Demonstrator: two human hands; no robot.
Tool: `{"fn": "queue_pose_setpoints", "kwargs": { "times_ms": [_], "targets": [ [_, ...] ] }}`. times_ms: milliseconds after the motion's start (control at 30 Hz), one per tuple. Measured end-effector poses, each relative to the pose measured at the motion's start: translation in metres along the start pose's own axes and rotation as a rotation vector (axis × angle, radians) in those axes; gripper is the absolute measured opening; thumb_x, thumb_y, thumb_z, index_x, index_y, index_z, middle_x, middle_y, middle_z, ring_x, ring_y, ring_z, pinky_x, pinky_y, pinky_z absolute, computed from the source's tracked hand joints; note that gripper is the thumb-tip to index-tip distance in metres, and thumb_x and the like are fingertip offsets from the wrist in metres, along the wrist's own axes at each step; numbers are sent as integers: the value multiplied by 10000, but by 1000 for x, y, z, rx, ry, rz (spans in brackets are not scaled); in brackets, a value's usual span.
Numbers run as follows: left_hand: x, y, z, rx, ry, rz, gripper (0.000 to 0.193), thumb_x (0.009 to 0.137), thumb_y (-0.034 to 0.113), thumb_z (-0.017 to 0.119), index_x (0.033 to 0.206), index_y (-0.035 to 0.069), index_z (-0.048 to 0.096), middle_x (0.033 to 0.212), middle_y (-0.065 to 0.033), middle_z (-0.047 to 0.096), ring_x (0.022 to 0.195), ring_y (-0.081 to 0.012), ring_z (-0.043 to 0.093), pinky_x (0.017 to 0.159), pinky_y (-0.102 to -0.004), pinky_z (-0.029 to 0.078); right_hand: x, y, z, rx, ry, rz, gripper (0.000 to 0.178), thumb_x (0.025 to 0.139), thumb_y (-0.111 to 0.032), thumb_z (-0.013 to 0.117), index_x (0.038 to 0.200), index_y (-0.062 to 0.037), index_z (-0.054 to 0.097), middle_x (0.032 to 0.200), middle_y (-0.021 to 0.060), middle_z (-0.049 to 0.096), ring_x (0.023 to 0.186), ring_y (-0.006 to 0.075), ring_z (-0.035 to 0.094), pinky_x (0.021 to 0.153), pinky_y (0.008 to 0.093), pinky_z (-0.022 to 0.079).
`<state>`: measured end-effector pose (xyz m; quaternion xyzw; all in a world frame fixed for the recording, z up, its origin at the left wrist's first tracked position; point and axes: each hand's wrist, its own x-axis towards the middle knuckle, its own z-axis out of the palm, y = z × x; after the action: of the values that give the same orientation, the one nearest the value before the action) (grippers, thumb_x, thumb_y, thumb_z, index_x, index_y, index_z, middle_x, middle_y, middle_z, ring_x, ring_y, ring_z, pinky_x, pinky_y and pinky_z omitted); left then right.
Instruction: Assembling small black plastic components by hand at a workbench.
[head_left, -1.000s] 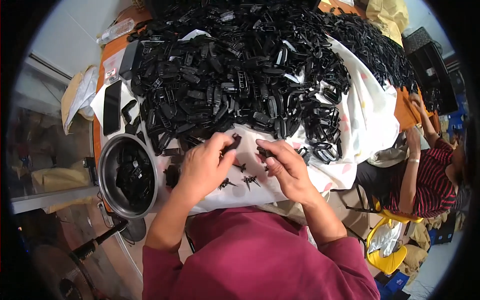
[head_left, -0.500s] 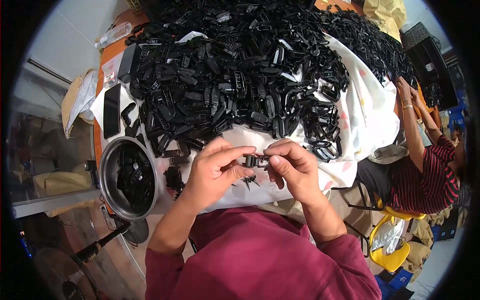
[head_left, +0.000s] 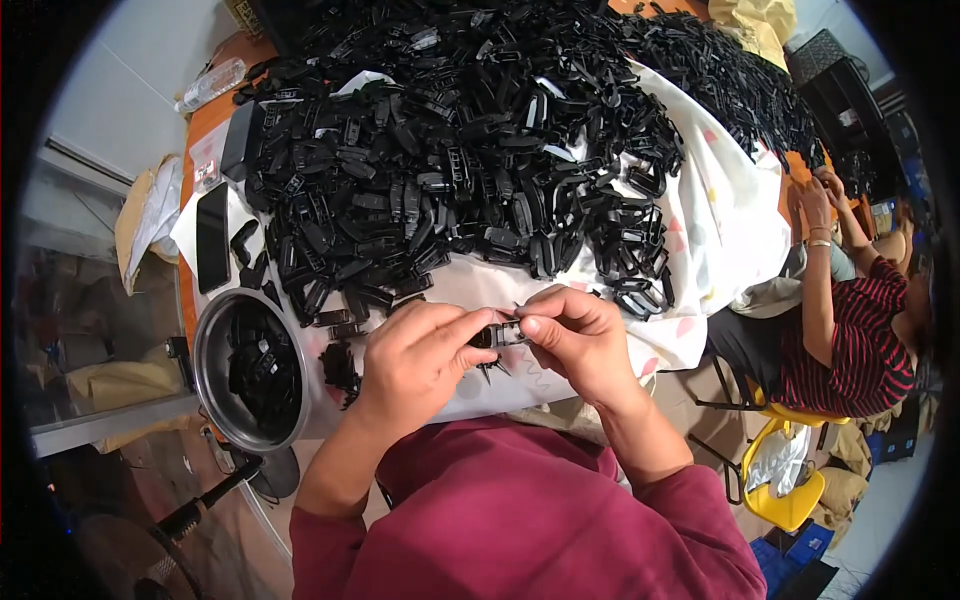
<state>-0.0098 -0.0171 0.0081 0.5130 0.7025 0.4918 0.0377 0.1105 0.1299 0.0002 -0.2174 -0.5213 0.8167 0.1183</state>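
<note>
A small black plastic part point(head_left: 503, 334) is held between my two hands at the near edge of the cloth-covered table. My left hand point(head_left: 420, 358) pinches its left end between thumb and fingers. The thumb and forefinger of my right hand point(head_left: 588, 345) close on its right end, near the top. My fingertips cover much of the part, so its exact kind cannot be told. Just below it, a few thin dark pointed pieces point(head_left: 488, 371) show on the cloth. Beside my left wrist lies a clump of small black pieces point(head_left: 341, 368).
A large heap of black plastic parts point(head_left: 400, 190) covers the white cloth point(head_left: 735, 200). At left stand a metal bowl point(head_left: 203, 350) of black parts, a phone point(head_left: 213, 240) and a plastic bottle point(head_left: 212, 84). A co-worker point(head_left: 850, 330) in stripes sits at right.
My view has shifted slightly, so the table sits a little differently. My right fingertips have moved over the top of the black part, which both hands still hold.
</note>
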Motion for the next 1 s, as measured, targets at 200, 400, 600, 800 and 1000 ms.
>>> {"fn": "queue_pose_setpoints", "kwargs": {
  "times_ms": [200,400,600,800,1000],
  "targets": [
    [-8,-5,1,-215,-91,-199,377,675,89,744,1029,20,632,849,-78,605,692,-168,576,579,-257,464,-4,7,7,78,-26,81,94,841,-77,622,866,14,614,685,18,576,522,48,487,448,181,370],
    [-16,-7,18,-125,101,-190,332,732,79,703,1046,9,623,885,-107,611,718,-182,587,613,-261,475,-5,8,12,-170,123,-98,71,821,-41,636,820,28,620,711,12,586,572,39,499,490,177,397],
    [-22,-14,17,-169,8,-94,337,749,72,696,1061,-16,601,921,-86,606,753,-160,594,652,-259,480,-3,1,2,-67,-49,149,87,834,-67,628,826,19,618,681,-10,591,570,38,505,499,187,408],
    [-41,-6,46,-737,198,-692,309,837,40,600,1134,-36,558,1030,-52,576,878,-102,548,782,-222,442,-13,36,16,-313,181,-126,257,786,-19,662,1019,-3,557,775,42,584,606,87,567,478,191,439],
    [-58,-21,29,-1139,152,-725,306,861,173,587,1066,-54,565,1049,-126,598,923,-176,573,881,-309,411,-20,39,17,-591,7,-175,216,776,-122,698,909,9,591,701,70,578,632,106,576,544,250,449]
  ]
}}
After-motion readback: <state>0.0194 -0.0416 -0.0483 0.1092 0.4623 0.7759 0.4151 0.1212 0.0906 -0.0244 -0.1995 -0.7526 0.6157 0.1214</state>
